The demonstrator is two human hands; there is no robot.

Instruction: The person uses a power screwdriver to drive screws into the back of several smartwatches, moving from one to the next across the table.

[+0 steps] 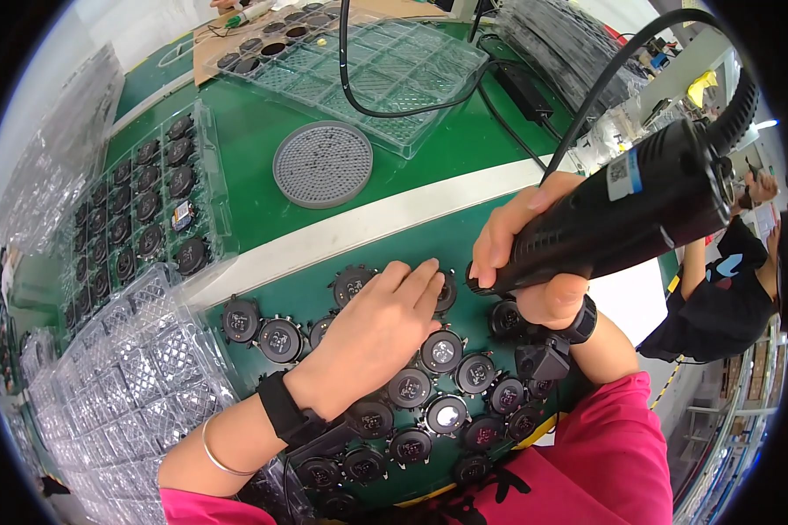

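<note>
My right hand [534, 262] is wrapped around a black cylindrical electric screwdriver [630, 206], its narrow tip pointing down left. A thick cable leaves its rear end. My left hand [372, 319] is stretched over the green work mat, with fingertips and thumb at either side of a round black watch case [447, 292] close to the screwdriver's tip. The fingers partly cover this case. Several similar watch cases lie face up around the hand, among them one with a bright shiny back [446, 415] and one by the left fingers [354, 285].
A clear plastic tray [210, 188] with dark watch cases stands at the left, beside stacked empty clear trays [140, 367]. Beyond the white strip [359, 229] sit a grey round perforated dish [322, 164] and another clear tray [407, 83]. A black cable loops overhead. A person [718, 297] is at the right.
</note>
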